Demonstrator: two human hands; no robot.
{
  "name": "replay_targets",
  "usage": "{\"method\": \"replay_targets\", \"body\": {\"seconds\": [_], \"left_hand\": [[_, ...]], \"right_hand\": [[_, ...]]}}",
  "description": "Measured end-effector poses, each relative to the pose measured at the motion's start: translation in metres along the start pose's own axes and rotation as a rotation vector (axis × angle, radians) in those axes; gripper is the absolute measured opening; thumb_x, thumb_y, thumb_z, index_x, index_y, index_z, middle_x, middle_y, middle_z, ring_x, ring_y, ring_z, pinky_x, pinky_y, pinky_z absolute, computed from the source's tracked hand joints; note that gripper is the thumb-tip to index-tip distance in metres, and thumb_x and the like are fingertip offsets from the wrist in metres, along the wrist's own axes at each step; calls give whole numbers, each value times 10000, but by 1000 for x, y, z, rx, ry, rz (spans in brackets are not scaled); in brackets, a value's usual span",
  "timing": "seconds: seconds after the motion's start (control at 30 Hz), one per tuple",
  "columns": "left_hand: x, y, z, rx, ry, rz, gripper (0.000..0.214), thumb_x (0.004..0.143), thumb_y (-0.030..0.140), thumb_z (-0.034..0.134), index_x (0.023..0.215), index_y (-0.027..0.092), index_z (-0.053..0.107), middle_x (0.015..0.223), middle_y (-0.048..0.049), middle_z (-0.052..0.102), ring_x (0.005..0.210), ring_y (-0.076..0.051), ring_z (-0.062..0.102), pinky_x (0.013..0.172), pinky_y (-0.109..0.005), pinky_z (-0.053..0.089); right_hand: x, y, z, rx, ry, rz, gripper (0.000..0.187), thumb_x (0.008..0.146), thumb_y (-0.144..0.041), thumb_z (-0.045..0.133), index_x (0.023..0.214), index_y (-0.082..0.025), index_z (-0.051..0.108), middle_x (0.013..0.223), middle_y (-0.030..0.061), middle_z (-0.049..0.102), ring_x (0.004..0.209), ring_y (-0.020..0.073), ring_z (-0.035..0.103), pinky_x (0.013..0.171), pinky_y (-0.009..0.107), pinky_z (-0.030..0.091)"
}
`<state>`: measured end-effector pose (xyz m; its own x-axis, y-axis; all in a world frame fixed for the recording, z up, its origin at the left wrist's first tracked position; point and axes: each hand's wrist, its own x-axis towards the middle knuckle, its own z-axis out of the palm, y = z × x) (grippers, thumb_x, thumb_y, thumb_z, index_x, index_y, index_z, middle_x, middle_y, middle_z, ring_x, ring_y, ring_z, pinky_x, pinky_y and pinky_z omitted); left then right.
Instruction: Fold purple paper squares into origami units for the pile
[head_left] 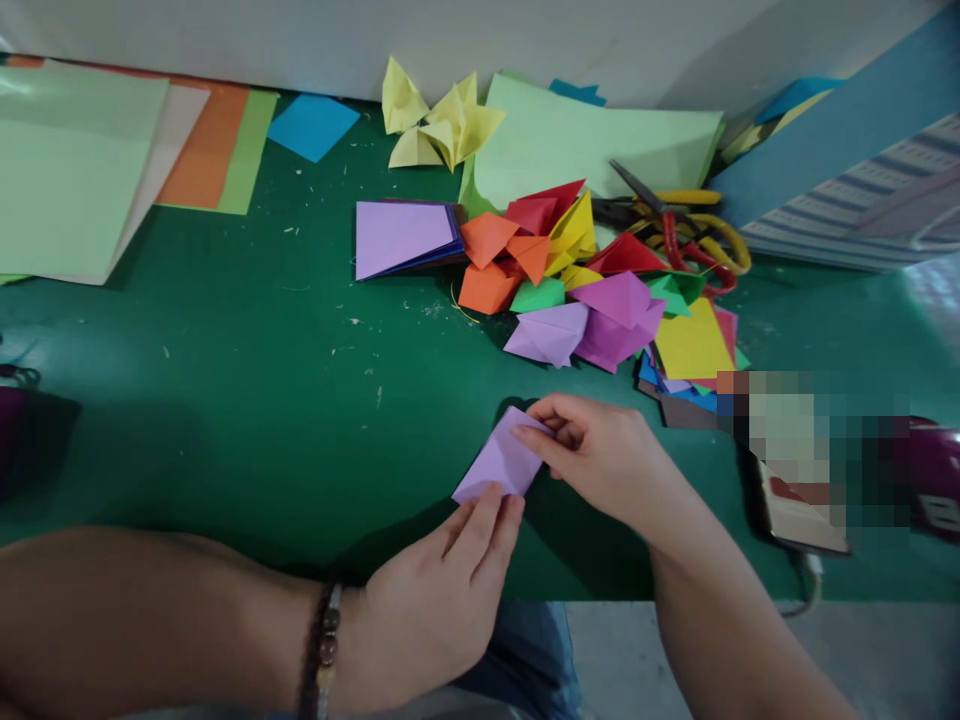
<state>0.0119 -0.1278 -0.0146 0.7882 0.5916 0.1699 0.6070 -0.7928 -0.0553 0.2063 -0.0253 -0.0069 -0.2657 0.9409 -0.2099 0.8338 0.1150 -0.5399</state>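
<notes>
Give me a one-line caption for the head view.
Left hand and right hand hold folded lilac paper on a green mat, near heaped origami pieces.

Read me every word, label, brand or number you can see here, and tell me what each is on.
No text is legible.
Purple item at the right edge: a pale mark, too blurred to read.
Cream card: a red mark, unreadable.
Pixelated patch: anything there is hidden.
The folded lilac paper: no printing visible.
</notes>
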Motion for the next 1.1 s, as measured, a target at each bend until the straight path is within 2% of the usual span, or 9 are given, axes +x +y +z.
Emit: {"method": "replay_targets", "body": {"seconds": [0.23, 0.5, 0.77, 0.9, 1.1], "left_hand": [[0, -2, -2, -15, -3, 11, 459, 916, 141, 328, 1306, 14, 535, 1384, -144, 525, 1252, -256, 516, 1056, -361, 375], [0, 0, 0, -38, 5, -14, 461, 917, 134, 319, 1312, 19, 528, 1393, -129, 519, 1272, -248, 495, 1051, -339, 379], [1, -3, -3, -41, -29, 21, 456, 917, 153, 345, 1312, -3, 511, 1405, -176, 493, 1255, -258, 509, 1066, -383, 360], [1, -4, -2, -29, -35, 27, 458, 916, 162, 334, 1311, 18, 517, 1400, -156, 504, 1256, -268, 507, 1076, -416, 348], [2, -6, -2, -34, -31, 35, 443, 918, 159, 334, 1285, 20, 540, 1380, -157, 524, 1243, -269, 521, 1050, -406, 377]], "right_hand": [[0, 0, 0, 4, -2, 0, 204, 824, -418, 591, 755, -227, 611, 585, -3, 651, 545, 161, 628, 516, 260, 417], [0, 1, 2, 15, 14, 8, 219, 824, -436, 587, 773, -225, 620, 592, -1, 658, 537, 162, 632, 510, 260, 423], [0, 2, 2, 0, -2, 22, 189, 826, -404, 595, 768, -225, 615, 613, -5, 662, 534, 153, 626, 522, 257, 418], [0, 2, 2, 6, 4, 5, 201, 829, -415, 588, 765, -226, 611, 620, -2, 664, 524, 152, 618, 514, 256, 414], [0, 1, 2, 5, 3, 14, 184, 830, -395, 598, 760, -225, 610, 601, -4, 654, 544, 158, 631, 517, 254, 409]]}}
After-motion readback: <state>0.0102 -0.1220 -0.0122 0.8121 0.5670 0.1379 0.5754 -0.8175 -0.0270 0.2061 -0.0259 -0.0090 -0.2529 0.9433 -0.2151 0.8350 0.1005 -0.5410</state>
